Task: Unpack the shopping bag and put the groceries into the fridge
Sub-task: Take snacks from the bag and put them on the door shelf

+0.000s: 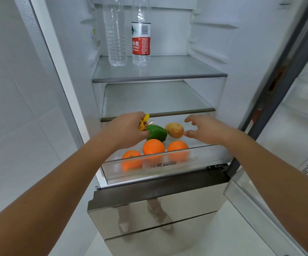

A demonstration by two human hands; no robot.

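Head view: left hand (129,129) grips a gold-wrapped packet (143,124) over the green pepper (157,133) in the open drawer (204,156).
Right hand (203,130): empty, fingers spread, right of the potato (174,130).
Risk: the packet may slide off the rounded pepper.

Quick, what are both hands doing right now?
Left hand: holding a small gold-wrapped packet.
Right hand: open, holding nothing, beside the potato.

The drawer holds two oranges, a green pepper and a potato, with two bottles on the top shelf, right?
Not quite: the head view shows three oranges in the drawer, not two. The pepper, potato and two bottles are as you say.
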